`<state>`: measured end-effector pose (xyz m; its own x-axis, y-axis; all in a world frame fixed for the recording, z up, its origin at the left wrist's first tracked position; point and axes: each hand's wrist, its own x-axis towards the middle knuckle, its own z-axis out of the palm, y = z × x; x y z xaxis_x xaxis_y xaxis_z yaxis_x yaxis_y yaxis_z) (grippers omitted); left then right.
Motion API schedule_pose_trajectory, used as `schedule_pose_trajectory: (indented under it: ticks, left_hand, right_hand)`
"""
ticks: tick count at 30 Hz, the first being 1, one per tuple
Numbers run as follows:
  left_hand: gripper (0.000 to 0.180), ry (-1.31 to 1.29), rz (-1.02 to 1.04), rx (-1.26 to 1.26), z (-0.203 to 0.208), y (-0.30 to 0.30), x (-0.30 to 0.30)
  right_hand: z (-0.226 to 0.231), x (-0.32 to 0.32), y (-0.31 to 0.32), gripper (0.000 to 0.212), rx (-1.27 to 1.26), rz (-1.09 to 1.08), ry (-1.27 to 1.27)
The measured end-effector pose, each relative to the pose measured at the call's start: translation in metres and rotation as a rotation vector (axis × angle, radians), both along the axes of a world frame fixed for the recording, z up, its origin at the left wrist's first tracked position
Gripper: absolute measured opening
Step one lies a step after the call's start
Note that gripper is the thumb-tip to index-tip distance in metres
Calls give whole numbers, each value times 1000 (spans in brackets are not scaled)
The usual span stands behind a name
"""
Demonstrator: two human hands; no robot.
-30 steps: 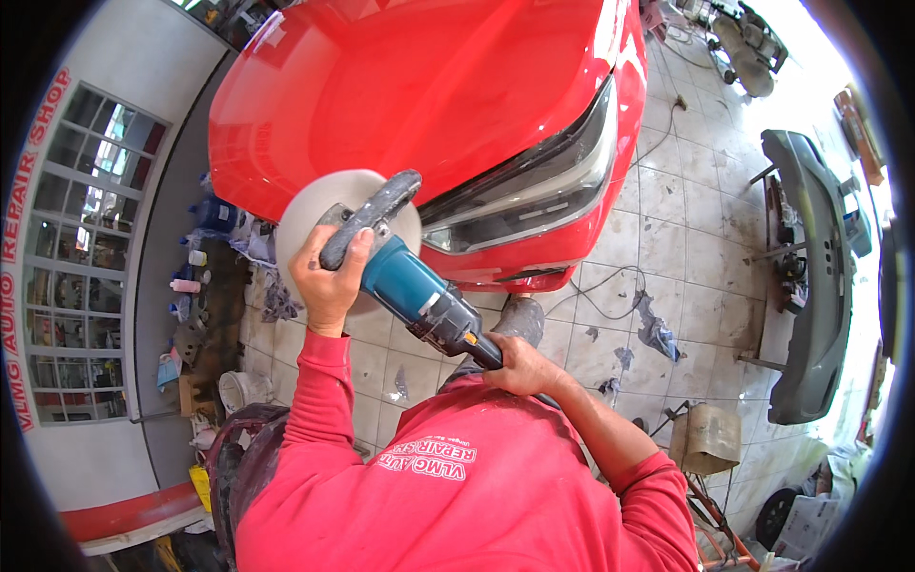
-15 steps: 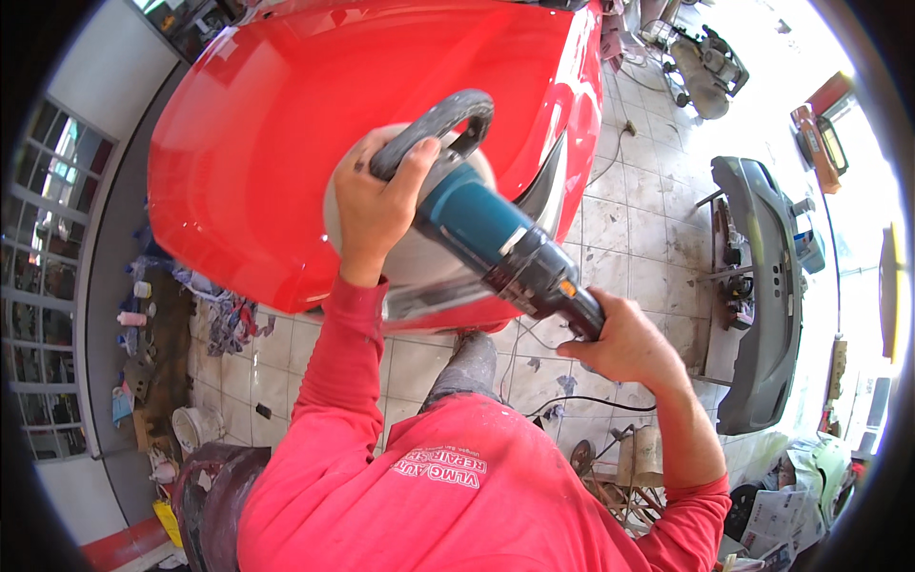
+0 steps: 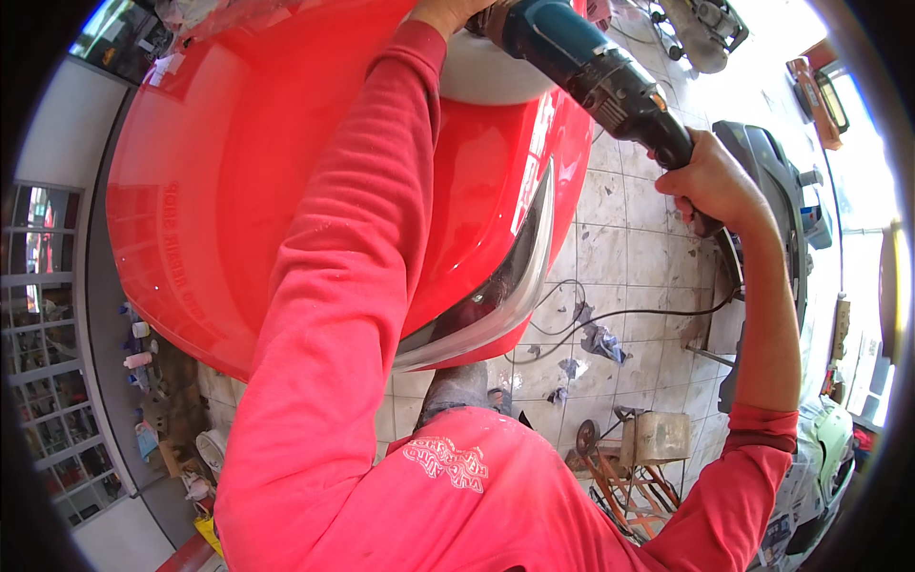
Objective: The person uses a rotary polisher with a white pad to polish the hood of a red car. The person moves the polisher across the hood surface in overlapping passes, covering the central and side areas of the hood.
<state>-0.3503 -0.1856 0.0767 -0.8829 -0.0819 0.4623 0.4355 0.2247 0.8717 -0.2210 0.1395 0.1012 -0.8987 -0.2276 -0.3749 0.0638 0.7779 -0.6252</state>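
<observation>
A teal and black car polisher (image 3: 562, 52) reaches across the upper part of the view. Its round white pad (image 3: 496, 74) lies over the glossy red car hood (image 3: 238, 162). My right hand (image 3: 717, 186) is closed around the black rear handle. At the top edge my left hand (image 3: 450, 13) is on the front end of the polisher; its fingers and the loop handle are mostly cut off by the frame. Below the pad, the car's long headlight (image 3: 491, 305) shows at the front corner, apart from the tool.
A black power cord (image 3: 658, 312) runs across the tiled floor past a crumpled rag (image 3: 602, 341). On the right stands a grey bumper (image 3: 777, 181). A hand cart (image 3: 634, 481) with a block-like load is near my right side. A wheeled machine (image 3: 701, 33) sits farther back.
The polisher has moved forward and to the right across the hood, both hands going with it. My left arm is now stretched out over the hood, and the headlight has come into fuller view.
</observation>
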Motion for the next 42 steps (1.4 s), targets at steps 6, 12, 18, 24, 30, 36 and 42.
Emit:
schedule_pose_trajectory:
  ticks: [6, 12, 18, 24, 30, 36, 42]
  left_hand:
    - [41, 61, -159, 163, -15, 23, 89]
    - [61, 126, 162, -231, -22, 24, 275]
    - [67, -59, 212, -152, -25, 37, 362]
    - [62, 139, 99, -232, -23, 33, 254]
    - [53, 71, -179, -56, -27, 45, 29]
    - [39, 264, -60, -174, -13, 47, -129]
    - [38, 112, 14, -497, -19, 57, -178]
  right_hand:
    - [-1, 41, 27, 31, 150, 21, -93]
    - [-19, 135, 58, 34, 32, 377, -10]
    - [-35, 186, 67, 36, -22, 392, -194]
    - [-34, 135, 66, 35, -33, 273, -129]
    - [-14, 17, 58, 26, 39, -13, -154]
    - [-24, -98, 44, 27, -78, -14, -38]
    - [-35, -118, 53, 27, -75, -77, -33]
